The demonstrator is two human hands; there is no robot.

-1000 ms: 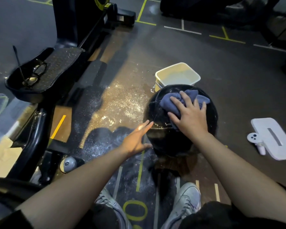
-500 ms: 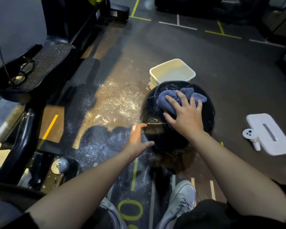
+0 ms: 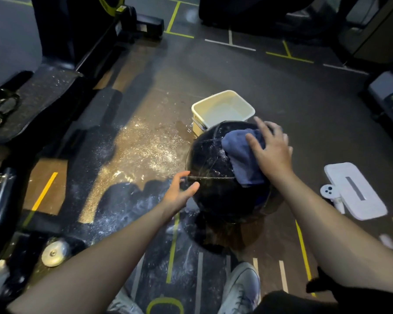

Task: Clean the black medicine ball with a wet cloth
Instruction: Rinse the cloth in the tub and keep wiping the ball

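The right hand (image 3: 273, 152) presses the blue cloth (image 3: 243, 155) flat-fingered on the black medicine ball's (image 3: 213, 177) upper right, while the left hand (image 3: 178, 193), fingers apart, steadies its near-left flank.

Only legible mark: yellow "0" painted on floor (image 3: 281, 91) at bottom edge; rest too blurred

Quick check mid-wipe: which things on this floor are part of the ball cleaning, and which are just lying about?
In the job:
ball
blue cloth, pressed on the ball by the right hand
left hand, steadying the ball
white tub

Lying about:
white pad with controller
glasses on the black machine
metal disc
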